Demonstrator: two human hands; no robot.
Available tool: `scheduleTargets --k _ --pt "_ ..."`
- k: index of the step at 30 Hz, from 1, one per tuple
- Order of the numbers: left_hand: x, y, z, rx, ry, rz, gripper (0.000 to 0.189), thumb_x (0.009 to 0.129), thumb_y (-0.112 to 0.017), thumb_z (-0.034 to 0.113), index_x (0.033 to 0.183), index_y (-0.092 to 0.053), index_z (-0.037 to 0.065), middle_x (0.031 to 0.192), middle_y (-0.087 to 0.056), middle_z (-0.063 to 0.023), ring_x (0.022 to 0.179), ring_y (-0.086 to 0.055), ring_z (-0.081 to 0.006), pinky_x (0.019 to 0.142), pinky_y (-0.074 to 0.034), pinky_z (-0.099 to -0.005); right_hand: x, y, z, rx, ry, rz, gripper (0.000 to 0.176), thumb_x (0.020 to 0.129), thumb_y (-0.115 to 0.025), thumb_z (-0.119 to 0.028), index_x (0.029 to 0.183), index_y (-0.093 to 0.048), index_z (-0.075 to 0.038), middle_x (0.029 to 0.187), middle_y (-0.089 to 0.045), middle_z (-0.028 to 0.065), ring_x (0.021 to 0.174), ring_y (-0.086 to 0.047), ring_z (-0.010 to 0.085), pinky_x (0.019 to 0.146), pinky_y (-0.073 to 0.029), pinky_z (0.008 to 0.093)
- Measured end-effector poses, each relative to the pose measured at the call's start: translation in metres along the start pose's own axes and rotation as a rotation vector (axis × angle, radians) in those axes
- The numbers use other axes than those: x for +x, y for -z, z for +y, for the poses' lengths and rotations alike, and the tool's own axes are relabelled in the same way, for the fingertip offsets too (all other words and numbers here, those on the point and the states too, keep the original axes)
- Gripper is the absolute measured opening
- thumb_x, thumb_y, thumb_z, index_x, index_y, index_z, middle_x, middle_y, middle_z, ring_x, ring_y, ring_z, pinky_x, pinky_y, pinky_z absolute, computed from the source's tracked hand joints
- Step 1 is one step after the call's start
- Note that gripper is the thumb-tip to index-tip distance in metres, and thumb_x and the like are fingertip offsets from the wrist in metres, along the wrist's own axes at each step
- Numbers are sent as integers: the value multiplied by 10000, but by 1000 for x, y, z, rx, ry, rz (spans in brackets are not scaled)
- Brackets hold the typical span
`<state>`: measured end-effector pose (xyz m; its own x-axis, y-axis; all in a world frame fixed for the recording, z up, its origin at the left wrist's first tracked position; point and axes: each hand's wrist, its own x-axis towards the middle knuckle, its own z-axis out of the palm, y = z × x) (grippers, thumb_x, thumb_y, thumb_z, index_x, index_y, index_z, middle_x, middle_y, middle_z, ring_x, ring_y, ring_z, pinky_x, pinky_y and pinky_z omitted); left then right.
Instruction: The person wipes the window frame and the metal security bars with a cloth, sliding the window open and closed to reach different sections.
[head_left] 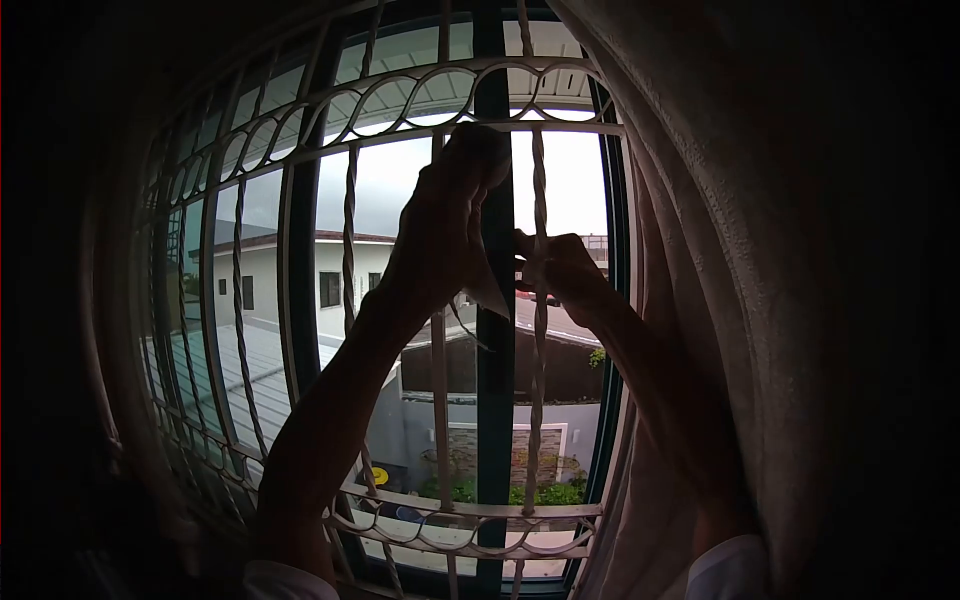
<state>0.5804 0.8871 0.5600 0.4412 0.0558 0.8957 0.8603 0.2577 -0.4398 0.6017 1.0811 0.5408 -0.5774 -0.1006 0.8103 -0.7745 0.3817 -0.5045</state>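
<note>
My left hand (455, 200) is raised at the window grille, its fingers wrapped round a cloth (485, 285) whose pale corner hangs below the palm, beside the dark green window frame post (494, 400). To the right, my right hand (562, 268) is at a twisted metal bar (539, 190), with its fingers curled towards the post. Both hands are dark against the daylight, so whether the right fingers grip anything cannot be made out. A thin strip dangles under the left hand.
The metal grille (440, 400) with its looped bands spans the window. A heavy curtain (740, 300) hangs close on the right, and another dark curtain edge is at the left. Outside are a white house (330, 265), a corrugated roof (225, 365) and plants.
</note>
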Motion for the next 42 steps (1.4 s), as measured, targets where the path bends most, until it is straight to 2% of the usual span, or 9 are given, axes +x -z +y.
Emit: scheduleTargets --k 8,11,15,21,25,28,32,36,42 --pt "170 14 -85 223 -309 56 304 1015 -557 286 1295 -664 239 739 -689 -89 649 -689 -178 604 -538 -334 1 1 15 -3 11 45 89 735 -562 -32 680 -562 37 601 -446 1 581 -435 85 531 -323 317" --pt "219 1 -91 268 -101 -81 238 958 -597 233 1095 -706 72 777 -700 -132 712 -690 -233 666 -530 -381 14 8 45 -17 80 15 154 731 -578 -57 602 -544 21 555 -411 -21 545 -402 62 494 -292 325" --pt "267 -34 -117 261 159 -336 219 908 -643 210 932 -737 13 815 -720 -161 730 -678 -260 704 -511 -424 -2 8 16 22 -113 -46 259 790 -498 176 954 -678 88 1462 -520 135 1241 -584 220 901 -537 365" --pt "249 -34 -105 62 216 -715 158 848 -664 126 878 -766 9 803 -735 -118 624 -631 -167 601 -487 -352 -7 -1 8 -22 -111 26 187 785 -521 123 884 -674 83 1253 -501 114 1075 -557 193 778 -500 330" --pt "231 -43 -115 133 170 -374 175 826 -663 80 942 -740 -26 854 -735 -166 706 -682 -254 659 -526 -380 -3 4 28 -64 15 27 116 760 -596 -31 753 -651 71 554 -509 31 526 -499 95 534 -414 325" --pt "173 -37 -79 243 -230 600 246 914 -516 36 1101 -673 0 958 -710 -224 879 -692 -384 783 -556 -428 -3 4 24 -2 19 -2 129 758 -599 -36 813 -660 64 574 -511 23 547 -493 89 533 -404 319" --pt "74 -50 -23 234 -237 505 236 988 -553 116 1199 -607 24 1039 -675 -159 929 -683 -279 748 -556 -358 -9 5 -2 -38 -97 -28 163 816 -528 105 843 -680 52 1326 -622 158 1146 -634 217 796 -544 369" --pt "13 -69 27 97 -66 505 278 995 -527 74 1268 -529 22 1176 -603 -196 1037 -654 -301 827 -541 -378 -28 -5 -23 431 -27 350 347 978 -583 -317 1101 -673 -5 1020 -696 88 975 -658 181 893 -503 357" --pt "-11 -77 74 -309 381 -26 549 1059 -278 458 1399 -444 60 1444 -454 -171 1434 -317 -333 1167 -196 -503 -43 6 -23 440 -9 364 499 1076 -425 -349 1488 -421 -68 1289 -602 100 1204 -565 185 1004 -471 361"
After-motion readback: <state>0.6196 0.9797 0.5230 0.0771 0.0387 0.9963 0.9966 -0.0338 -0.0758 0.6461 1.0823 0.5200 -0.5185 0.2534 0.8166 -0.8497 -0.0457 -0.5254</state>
